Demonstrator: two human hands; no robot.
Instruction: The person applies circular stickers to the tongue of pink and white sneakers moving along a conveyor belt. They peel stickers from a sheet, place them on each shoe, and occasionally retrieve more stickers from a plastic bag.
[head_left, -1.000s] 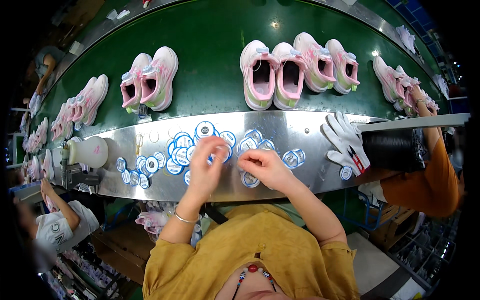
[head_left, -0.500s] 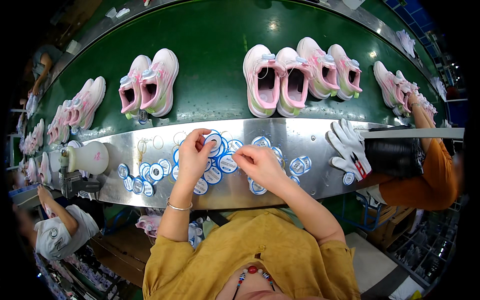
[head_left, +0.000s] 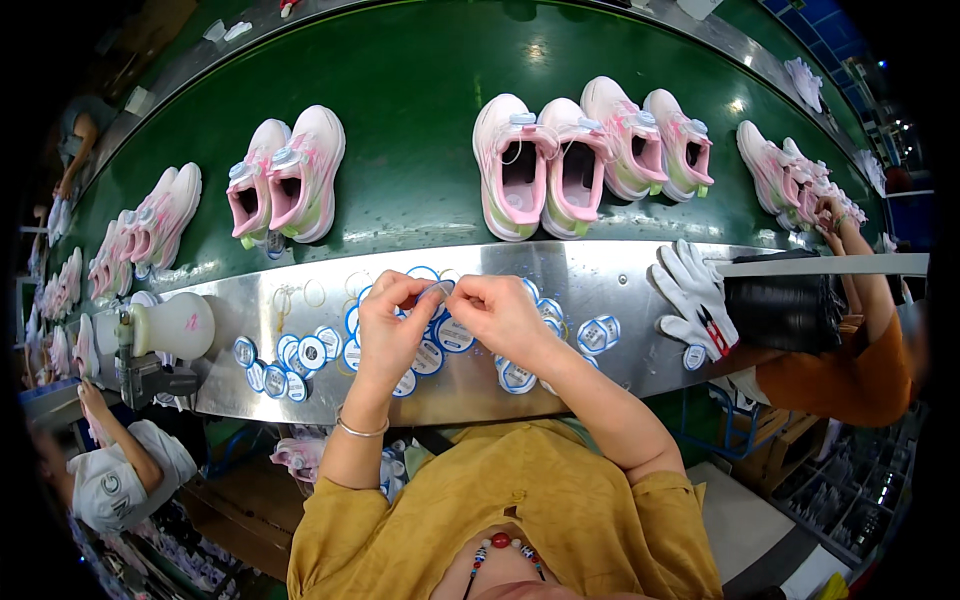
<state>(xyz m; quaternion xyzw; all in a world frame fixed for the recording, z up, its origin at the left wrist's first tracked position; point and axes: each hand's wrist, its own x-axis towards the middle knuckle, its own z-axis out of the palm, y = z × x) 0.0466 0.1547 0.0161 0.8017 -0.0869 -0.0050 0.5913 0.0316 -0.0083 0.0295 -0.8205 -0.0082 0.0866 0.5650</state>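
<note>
Over the steel ledge my left hand (head_left: 388,318) pinches a round blue-and-white paper tag (head_left: 437,289), tilted nearly edge-on. My right hand (head_left: 500,312) is closed in a pinch at the tag's right edge; whether it also holds a thin loop is too small to make out. Below and behind both hands lies a spread of similar round tags (head_left: 428,357), partly hidden by them. More tags (head_left: 277,382) form a group to the left, and others (head_left: 516,378) lie under my right wrist. Thin elastic loops (head_left: 314,292) rest beyond my left hand.
Pink-and-white sneakers (head_left: 515,175) stand in pairs on the green belt (head_left: 410,130) beyond the ledge. White gloves (head_left: 690,290) and red-handled snips (head_left: 716,332) lie right. A white round-bodied container (head_left: 185,325) stands left. Other people work at both sides.
My right hand has moved left and up to meet my left hand at the tag. The tag has tilted from face-up to nearly edge-on. The sneakers have shifted slightly left.
</note>
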